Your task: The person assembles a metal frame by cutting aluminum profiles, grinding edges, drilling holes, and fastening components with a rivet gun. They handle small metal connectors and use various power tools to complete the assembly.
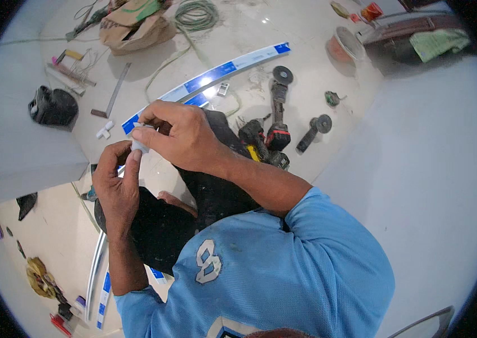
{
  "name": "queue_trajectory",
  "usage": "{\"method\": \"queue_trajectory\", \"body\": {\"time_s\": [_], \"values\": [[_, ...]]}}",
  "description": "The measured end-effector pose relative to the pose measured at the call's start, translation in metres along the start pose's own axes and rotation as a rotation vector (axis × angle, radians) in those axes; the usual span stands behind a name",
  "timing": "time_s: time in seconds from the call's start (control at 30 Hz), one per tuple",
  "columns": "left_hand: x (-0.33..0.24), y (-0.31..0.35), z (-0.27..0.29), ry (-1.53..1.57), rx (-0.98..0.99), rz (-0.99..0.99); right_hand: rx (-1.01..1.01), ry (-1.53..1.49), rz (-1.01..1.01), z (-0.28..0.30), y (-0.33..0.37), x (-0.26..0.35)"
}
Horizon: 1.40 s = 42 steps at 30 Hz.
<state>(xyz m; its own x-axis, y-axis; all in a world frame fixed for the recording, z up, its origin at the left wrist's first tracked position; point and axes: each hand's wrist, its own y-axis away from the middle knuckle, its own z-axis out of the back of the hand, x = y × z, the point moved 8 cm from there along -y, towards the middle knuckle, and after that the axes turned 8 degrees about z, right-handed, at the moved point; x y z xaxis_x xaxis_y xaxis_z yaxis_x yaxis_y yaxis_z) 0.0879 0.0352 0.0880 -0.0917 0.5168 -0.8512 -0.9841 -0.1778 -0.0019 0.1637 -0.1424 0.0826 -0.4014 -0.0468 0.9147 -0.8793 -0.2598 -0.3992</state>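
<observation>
Thumb and fingers of my left hand (117, 177) pinch a small white piece (139, 146), possibly a plastic fitting. From above, my right hand (179, 135) closes on the same piece, its thumb lying along the top. My fingers cover much of it, so its full shape is hidden. A white tee-shaped fitting (105, 130) lies on the floor just left of my hands. Behind them stretches a long strip in blue and white wrapping (216, 74).
To the right lie an angle grinder (279, 107), a cordless drill (254, 138) and a smaller disc tool (313, 133). A try square (113, 93), a black bucket (53, 106), a brown sack (137, 28) and a coiled hose (196, 15) are farther off. Walls stand on both sides.
</observation>
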Motion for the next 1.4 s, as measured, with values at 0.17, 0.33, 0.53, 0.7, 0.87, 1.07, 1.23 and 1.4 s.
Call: {"method": "queue_trajectory", "body": {"time_s": [0.17, 0.33, 0.53, 0.7, 0.87, 1.07, 1.23, 1.4], "values": [[-0.014, 0.006, -0.045, 0.383, 0.029, 0.056, -0.076, 0.07, 0.02, 0.034, 0.012, 0.003], [-0.021, 0.009, -0.059, 0.359, 0.11, -0.034, -0.112, -0.008, 0.084, 0.056, 0.029, 0.007], [-0.008, -0.005, -0.08, 0.537, 0.256, 0.169, 0.064, 0.008, -0.071, 0.056, 0.031, -0.006], [0.021, -0.01, -0.083, 0.811, 0.305, 0.267, -0.099, 0.091, -0.4, 0.147, 0.025, -0.098], [0.027, -0.006, -0.081, 0.866, 0.301, 0.219, -0.33, 1.006, -0.598, 0.345, 0.116, -0.296], [0.031, 0.001, -0.067, 0.741, 0.22, 0.243, -0.191, 0.319, -1.203, 0.384, 0.242, -0.481], [0.025, -0.003, -0.046, 0.411, 0.005, -0.003, -0.462, -0.01, -1.203, 0.363, 0.247, -0.476], [0.042, -0.003, -0.04, 0.543, 0.017, 0.139, -0.395, 0.313, -0.857, 0.36, 0.198, -0.403]]}}
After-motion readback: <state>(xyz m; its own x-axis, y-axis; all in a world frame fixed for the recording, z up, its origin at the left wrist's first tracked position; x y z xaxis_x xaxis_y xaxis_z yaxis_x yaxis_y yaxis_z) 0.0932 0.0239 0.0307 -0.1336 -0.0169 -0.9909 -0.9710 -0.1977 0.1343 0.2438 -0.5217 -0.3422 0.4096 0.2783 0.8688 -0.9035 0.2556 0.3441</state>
